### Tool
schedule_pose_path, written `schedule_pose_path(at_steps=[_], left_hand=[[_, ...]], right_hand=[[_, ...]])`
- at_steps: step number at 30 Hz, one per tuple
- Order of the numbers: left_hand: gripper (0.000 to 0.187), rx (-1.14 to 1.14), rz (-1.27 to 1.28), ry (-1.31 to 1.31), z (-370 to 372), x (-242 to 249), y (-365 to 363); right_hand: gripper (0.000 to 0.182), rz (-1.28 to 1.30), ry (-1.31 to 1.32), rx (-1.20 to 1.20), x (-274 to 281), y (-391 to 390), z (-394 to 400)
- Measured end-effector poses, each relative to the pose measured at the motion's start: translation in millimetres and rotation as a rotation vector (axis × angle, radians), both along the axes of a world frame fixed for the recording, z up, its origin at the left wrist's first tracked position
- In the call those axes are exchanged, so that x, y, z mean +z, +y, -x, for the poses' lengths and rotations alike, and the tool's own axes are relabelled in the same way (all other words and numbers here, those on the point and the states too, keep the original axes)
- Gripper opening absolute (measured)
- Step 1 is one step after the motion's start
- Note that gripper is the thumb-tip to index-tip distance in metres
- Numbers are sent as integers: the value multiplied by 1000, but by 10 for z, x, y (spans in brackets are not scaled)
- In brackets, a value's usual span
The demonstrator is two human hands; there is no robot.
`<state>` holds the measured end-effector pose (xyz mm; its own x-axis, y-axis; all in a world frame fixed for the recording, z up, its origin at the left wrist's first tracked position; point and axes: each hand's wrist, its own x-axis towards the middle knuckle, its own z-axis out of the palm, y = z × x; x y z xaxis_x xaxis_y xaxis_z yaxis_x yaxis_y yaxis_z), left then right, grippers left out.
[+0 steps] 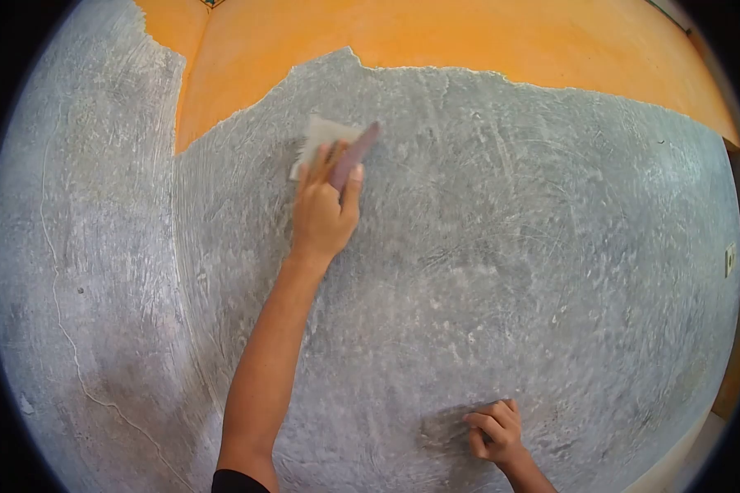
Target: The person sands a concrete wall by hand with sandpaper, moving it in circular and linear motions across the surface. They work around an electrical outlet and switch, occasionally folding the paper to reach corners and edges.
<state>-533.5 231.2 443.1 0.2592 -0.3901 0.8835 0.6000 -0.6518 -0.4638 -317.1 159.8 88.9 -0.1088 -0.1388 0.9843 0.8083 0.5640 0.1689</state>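
Observation:
My left hand (325,205) reaches up to the grey wall (485,238), fingers closed on a sheet of sandpaper (330,131). Its pale side shows around the fingers, and a purplish-brown flap (358,156) folds up between the thumb and fingers, slightly blurred. The sheet appears to lie against the wall, a little below the orange paint. Lower down on the right, my right hand (497,431) is close to the wall with its fingers curled in. I see nothing in it, and its shadow falls on the wall to the left.
Orange paint (469,37) covers the top of the wall, ending in a ragged edge. An inside corner (177,238) runs down the left, and a thin crack (78,361) crosses the wall beyond it. A wall socket (729,260) sits at the far right.

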Motion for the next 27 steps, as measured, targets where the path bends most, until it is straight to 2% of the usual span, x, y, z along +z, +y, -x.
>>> schedule_pose_path(at_steps=[1, 7, 10, 13, 16, 19, 22, 25, 27], left_hand=[[44, -2, -34, 64, -3, -27, 6], [44, 13, 8, -72, 99, -90, 27], [46, 68, -22, 167, 139, -232, -43], [43, 55, -18, -158, 204, -211, 83], [39, 102, -57, 263, 179, -423, 16], [40, 58, 66, -179, 216, -447, 58], [40, 64, -39, 147, 193, -708, 109], [42, 22, 70, 180, 263, -992, -9], [42, 108, 69, 82, 263, -1218, 43]], right_hand=[[30, 5, -5, -4, -4, 5, -2], [30, 15, -14, -9, -2, -13, 2], [29, 14, -28, -10, 17, -12, -1], [30, 9, -30, -20, 21, -16, -2], [30, 14, -40, -18, 27, -22, -11], [30, 6, -33, -8, 13, 23, -1], [30, 3, -16, 2, 28, 30, -2], [29, 30, 44, 80, 9, -16, -17], [28, 84, 112, 152, -104, -93, 33]])
